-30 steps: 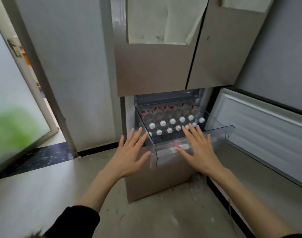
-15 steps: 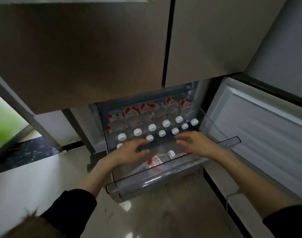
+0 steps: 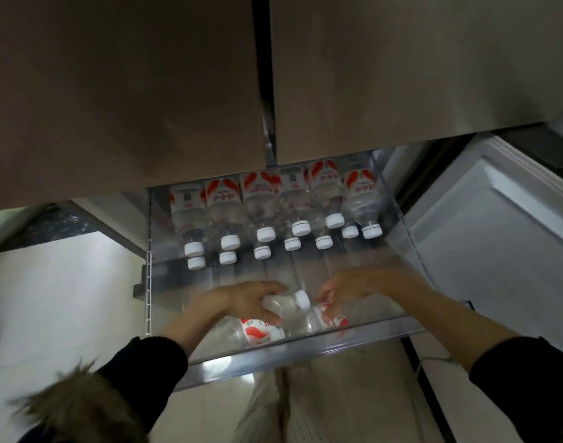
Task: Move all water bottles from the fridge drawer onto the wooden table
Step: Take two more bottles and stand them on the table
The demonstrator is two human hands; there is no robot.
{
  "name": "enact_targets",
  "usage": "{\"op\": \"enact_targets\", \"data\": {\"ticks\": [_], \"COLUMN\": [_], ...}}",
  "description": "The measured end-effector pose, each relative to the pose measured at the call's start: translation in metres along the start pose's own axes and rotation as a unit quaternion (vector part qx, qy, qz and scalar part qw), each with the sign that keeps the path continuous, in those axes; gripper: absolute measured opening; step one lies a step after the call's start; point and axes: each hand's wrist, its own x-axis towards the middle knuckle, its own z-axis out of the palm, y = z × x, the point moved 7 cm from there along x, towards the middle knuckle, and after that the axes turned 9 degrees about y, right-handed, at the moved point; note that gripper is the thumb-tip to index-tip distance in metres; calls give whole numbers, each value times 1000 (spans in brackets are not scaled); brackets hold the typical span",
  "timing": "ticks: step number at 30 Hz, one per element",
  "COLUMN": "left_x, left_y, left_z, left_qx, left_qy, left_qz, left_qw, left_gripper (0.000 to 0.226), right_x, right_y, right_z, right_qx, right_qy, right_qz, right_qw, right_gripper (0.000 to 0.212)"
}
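Note:
The clear plastic fridge drawer (image 3: 305, 350) is pulled out below the fridge doors. Several water bottles (image 3: 261, 199) with white caps and red-and-white labels lie stacked at its back, caps toward me. At the drawer's front, my left hand (image 3: 242, 302) is closed around the neck of a lying water bottle (image 3: 258, 330), whose white cap (image 3: 301, 300) sticks out past my fingers. My right hand (image 3: 353, 289) reaches in beside it, with its fingers curled on a second front bottle (image 3: 333, 318). The wooden table is out of view.
Two closed brown upper fridge doors (image 3: 146, 91) hang low over the drawer's back. The open lower door (image 3: 497, 225) with its white inner lining stands to the right. Pale floor (image 3: 66, 298) lies to the left and under the drawer.
My head has moved closer and lower over the drawer. Both hands went from hovering over the bottles down to the front; the left closed on a bottle's neck and the right reached a second bottle.

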Motion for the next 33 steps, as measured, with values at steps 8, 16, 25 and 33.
{"op": "enact_targets", "data": {"ticks": [8, 16, 25, 33], "left_x": [10, -6, -8, -21], "left_y": [-6, -27, -39, -41], "left_z": [-3, -52, -43, -46], "left_qx": [-19, -48, -81, -84], "left_qy": [6, 148, 164, 230], "left_qz": [-9, -4, -71, -89], "left_qw": [1000, 988, 980, 966], "left_gripper": [72, 52, 70, 53], "right_x": [12, 8, 11, 8], "right_y": [-2, 8, 12, -8], "right_z": [6, -23, -33, -23], "right_qx": [24, 20, 92, -27], "right_qy": [-33, 106, 116, 175], "right_qz": [-51, -45, 31, -8], "right_qw": [998, 993, 989, 984], "right_gripper": [44, 55, 54, 44]}}
